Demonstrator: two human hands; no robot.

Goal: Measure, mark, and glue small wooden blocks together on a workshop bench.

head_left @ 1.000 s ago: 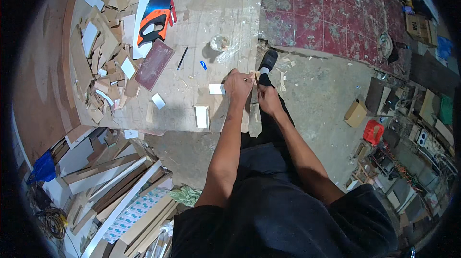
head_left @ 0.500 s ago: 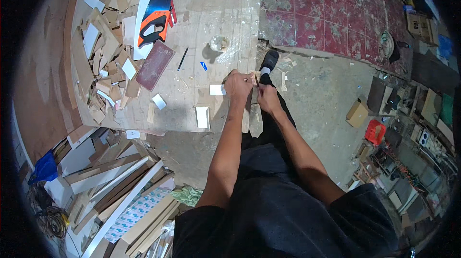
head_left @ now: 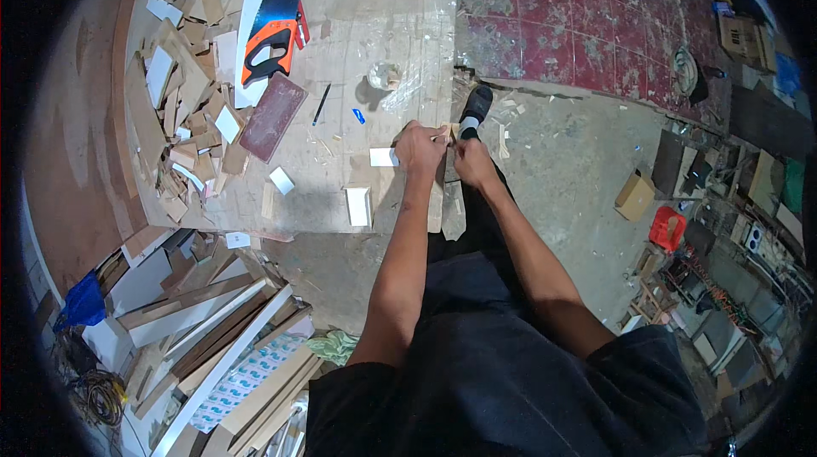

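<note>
My left hand (head_left: 419, 149) and my right hand (head_left: 472, 163) meet at the right edge of the plywood worktable (head_left: 400, 40). Both pinch a small pale wood piece (head_left: 445, 131) between their fingertips, just above the table's edge. A small white block (head_left: 383, 157) lies right beside my left hand, and another white block (head_left: 358, 206) lies nearer the front edge. Two thin wood strips (head_left: 436, 202) hang along the edge under my wrists. My foot in a black shoe (head_left: 474, 108) shows on the floor beyond my hands.
A hand saw with an orange and black handle (head_left: 271, 53), a dark red board (head_left: 272, 115), a pencil (head_left: 321, 104) and a clear round cup (head_left: 385, 76) lie on the table. Wood offcuts (head_left: 183, 108) pile up at its left. Boards (head_left: 213, 338) are stacked below.
</note>
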